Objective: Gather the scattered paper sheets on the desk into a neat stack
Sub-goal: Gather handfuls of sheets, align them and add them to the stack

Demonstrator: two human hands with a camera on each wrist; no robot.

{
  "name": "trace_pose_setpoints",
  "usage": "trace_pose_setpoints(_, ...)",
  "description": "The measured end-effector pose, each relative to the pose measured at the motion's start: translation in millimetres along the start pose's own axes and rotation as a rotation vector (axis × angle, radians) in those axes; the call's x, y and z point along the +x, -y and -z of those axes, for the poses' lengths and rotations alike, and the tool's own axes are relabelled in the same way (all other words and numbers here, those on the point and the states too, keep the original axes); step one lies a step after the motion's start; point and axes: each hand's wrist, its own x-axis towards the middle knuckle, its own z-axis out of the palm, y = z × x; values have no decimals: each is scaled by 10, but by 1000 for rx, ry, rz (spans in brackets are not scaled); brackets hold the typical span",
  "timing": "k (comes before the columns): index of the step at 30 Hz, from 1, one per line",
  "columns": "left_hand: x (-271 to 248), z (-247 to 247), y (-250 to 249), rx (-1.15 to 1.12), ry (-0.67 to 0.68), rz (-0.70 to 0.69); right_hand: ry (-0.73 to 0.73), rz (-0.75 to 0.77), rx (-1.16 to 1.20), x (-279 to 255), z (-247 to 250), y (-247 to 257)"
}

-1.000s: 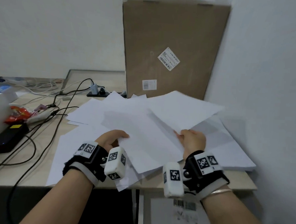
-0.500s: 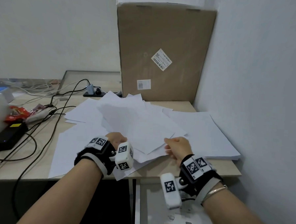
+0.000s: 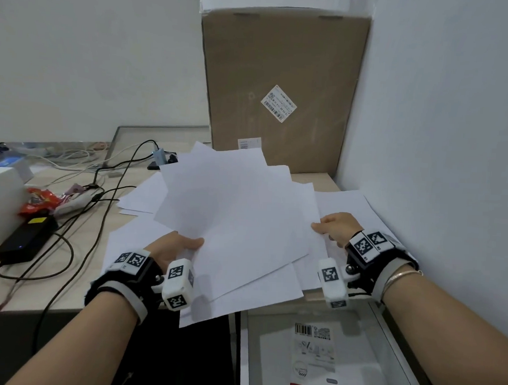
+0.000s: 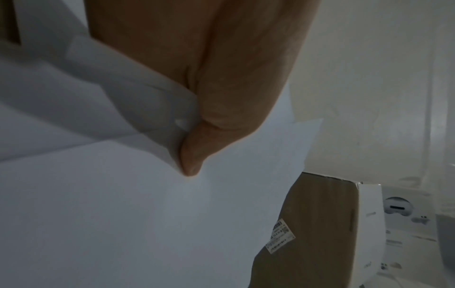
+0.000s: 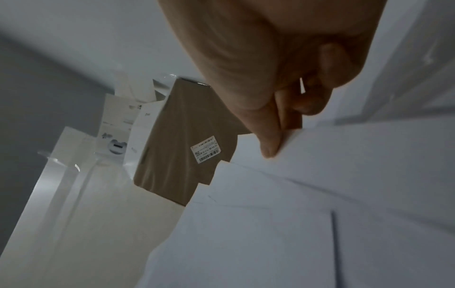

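The left hand (image 3: 175, 247) pinches the near left edge of a loose fan of paper sheets (image 3: 236, 218), thumb on top and fingers curled underneath; the left wrist view shows the thumb tip pressing several layered edges together. The right hand (image 3: 337, 229) pinches the fan's right edge in the same way, thumb (image 5: 268, 144) on top of the sheets, fingers tucked below. Between the two hands the sheets are lifted off the worktop (image 3: 76, 242) and splayed at different angles, corners poking out toward the cardboard box (image 3: 282, 76) behind. More sheets lie flat underneath and to the right by the wall, and others to the left near the cables (image 3: 69, 221). The risk, as I judge it, is that the grip catches only some layers: the lower sheets hang past the worktop's front edge and could slide out and fall to the floor if the fan is tilted or tapped too early. Squeezing the skewed edges inward could also crease corners instead of squaring them.
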Motion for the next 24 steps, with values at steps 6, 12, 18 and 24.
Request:
trace_pose_setpoints(6, -12, -84, 34, -15, 50, 40, -163, 82, 128, -16, -45, -17)
trace_pose_setpoints(12, -37, -231, 3, 35, 50, 122, -198, 157, 216, -63, -40, 7)
trace_pose_setpoints(18, 42, -336, -45, 171, 14, 171, -358, 108, 248, -41, 83, -80)
trace_pose_setpoints(24, 91, -262, -26, 235, -46, 195, -627, 63, 640, -53, 253, -91)
